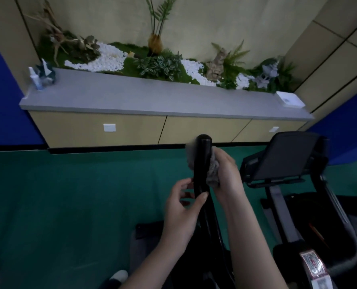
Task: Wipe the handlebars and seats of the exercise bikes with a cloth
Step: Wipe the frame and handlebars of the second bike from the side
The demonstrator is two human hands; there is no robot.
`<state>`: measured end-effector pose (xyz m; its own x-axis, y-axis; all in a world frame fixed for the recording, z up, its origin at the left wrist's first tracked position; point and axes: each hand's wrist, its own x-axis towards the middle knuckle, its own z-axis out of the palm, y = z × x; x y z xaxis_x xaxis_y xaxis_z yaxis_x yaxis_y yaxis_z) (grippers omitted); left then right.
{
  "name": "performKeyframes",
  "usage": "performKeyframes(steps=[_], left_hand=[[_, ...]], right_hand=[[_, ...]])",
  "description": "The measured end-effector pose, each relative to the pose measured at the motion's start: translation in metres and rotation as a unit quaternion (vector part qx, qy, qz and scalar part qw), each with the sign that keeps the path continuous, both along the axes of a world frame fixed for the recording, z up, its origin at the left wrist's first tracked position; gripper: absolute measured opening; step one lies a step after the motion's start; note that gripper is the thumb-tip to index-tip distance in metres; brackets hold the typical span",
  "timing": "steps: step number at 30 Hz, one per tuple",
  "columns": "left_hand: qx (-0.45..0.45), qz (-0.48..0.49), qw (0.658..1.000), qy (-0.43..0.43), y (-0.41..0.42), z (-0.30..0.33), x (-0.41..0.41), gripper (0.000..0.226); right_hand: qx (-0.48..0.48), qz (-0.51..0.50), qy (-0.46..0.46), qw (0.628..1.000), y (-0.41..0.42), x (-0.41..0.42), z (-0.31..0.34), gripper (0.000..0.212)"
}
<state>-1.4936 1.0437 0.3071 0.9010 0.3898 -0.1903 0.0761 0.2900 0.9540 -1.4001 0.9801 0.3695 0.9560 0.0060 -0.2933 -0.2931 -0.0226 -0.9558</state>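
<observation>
a grey cloth (213, 170) is gripped against the upright black handlebar (202, 163) by the right hand (225, 172), while the bar is grasped lower down by the left hand (183, 207).

Handlebar (202, 163) stands upright at centre, w/ the right hand (225, 172) on its right side pressing the cloth (212, 174) against it. Left hand (183, 207) sits just below and to the left, thumb on the bar. Console (285, 157) is right of the bar. Counter (152, 97) runs behind; spray bottle (35, 78) on its left end, plants (158, 63) along its back.
</observation>
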Motion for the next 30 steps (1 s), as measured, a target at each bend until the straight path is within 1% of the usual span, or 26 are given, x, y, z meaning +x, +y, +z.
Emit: performKeyframes(steps=[4, 7, 8, 10, 12, 14, 17, 19, 21, 24, 26, 28, 30], left_hand=[[-0.009, -0.013, 1.000, 0.004, 0.002, 0.001, -0.002, 0.033], [-0.002, -0.024, 1.000, 0.003, 0.004, 0.002, -0.004, 0.034], [0.001, -0.031, 1.000, 0.004, 0.005, 0.003, -0.004, 0.034], [-0.006, -0.046, 0.999, -0.003, 0.010, 0.003, -0.005, 0.031], [-0.017, -0.065, 0.998, -0.016, 0.017, 0.004, -0.004, 0.024], [-0.018, -0.083, 0.996, -0.030, 0.025, 0.003, -0.001, 0.019], [0.001, -0.089, 0.995, -0.038, 0.036, 0.002, 0.004, 0.024], [0.017, -0.093, 0.995, -0.041, 0.041, 0.002, 0.009, 0.022], [0.023, -0.111, 0.992, -0.051, 0.046, 0.004, 0.015, 0.015], [0.020, -0.165, 0.984, -0.059, 0.048, 0.009, 0.025, 0.013], [0.027, -0.181, 0.981, -0.058, 0.049, 0.011, 0.029, 0.011], [0.035, -0.180, 0.981, -0.059, 0.051, 0.010, 0.032, 0.013], [0.028, -0.177, 0.982, -0.063, 0.052, 0.010, 0.034, 0.009]], right_hand=[[0.034, 0.014, 0.029, 0.999, 0.004, 0.003, 0.006, 0.025], [0.087, 0.042, 0.058, 0.994, 0.009, 0.009, 0.014, 0.040], [0.096, 0.050, 0.061, 0.992, 0.009, 0.009, 0.015, 0.042], [0.085, 0.052, 0.043, 0.994, 0.009, 0.004, 0.015, 0.037], [0.013, 0.032, 0.003, 0.999, 0.006, -0.005, 0.011, 0.030], [-0.097, 0.011, -0.037, 0.995, 0.002, -0.017, 0.005, 0.031], [-0.221, 0.004, -0.070, 0.973, -0.001, -0.036, 0.002, 0.030], [-0.278, 0.011, -0.087, 0.956, -0.004, -0.048, 0.004, 0.026], [-0.317, 0.021, -0.088, 0.944, -0.009, -0.059, 0.005, 0.027], [-0.378, 0.018, -0.080, 0.922, -0.019, -0.079, 0.005, 0.025], [-0.391, -0.028, -0.118, 0.913, -0.021, -0.091, 0.007, 0.018], [-0.385, -0.104, -0.181, 0.899, -0.015, -0.099, 0.012, 0.011], [-0.384, -0.134, -0.238, 0.882, -0.001, -0.097, 0.013, 0.009]])
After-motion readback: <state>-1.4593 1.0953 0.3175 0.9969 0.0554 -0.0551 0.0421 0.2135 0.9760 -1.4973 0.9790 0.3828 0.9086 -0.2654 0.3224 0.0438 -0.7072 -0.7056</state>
